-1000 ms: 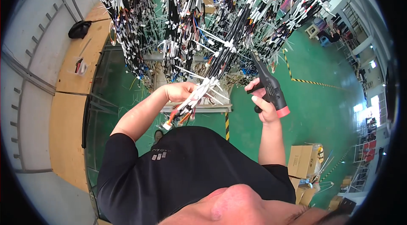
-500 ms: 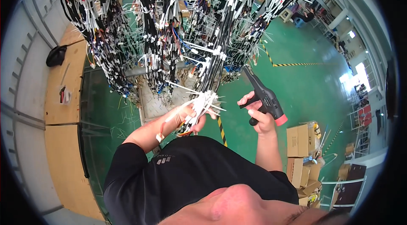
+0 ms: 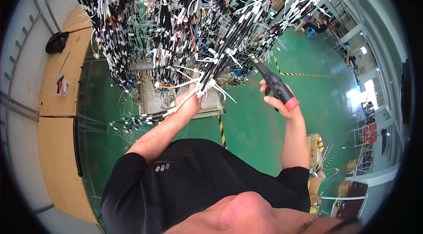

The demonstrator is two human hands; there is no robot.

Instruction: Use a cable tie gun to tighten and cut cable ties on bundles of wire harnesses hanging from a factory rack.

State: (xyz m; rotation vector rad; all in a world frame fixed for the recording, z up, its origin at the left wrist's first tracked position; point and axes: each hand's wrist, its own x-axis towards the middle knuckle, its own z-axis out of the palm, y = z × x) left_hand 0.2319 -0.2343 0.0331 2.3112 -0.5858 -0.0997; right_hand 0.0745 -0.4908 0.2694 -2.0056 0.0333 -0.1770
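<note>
My left hand (image 3: 188,103) is closed round a bundle of black and white wires (image 3: 207,82) that hangs down from the rack. White cable ties (image 3: 210,87) with long loose tails stick out just above my fist. The lower end of the bundle (image 3: 141,120) swings out to the left past my forearm, its tips blurred. In my right hand (image 3: 282,101) is a black cable tie gun (image 3: 274,82) with a red rear cap. Its nose points up and left, close to the hanging wires but apart from my left hand. Some right-hand fingers are hidden behind the tool.
Several more wire harnesses (image 3: 165,26) hang ahead over a pale tray (image 3: 207,106). Wooden benches (image 3: 57,97) line the left wall, with a black bag (image 3: 57,43) on top. Cardboard boxes (image 3: 314,150) stand at the right on the green floor. A person (image 3: 319,26) sits far off at upper right.
My left hand has moved up and left with the wire bundle, whose lower end has swung out left. My right hand has raised the cable tie gun slightly and turned it.
</note>
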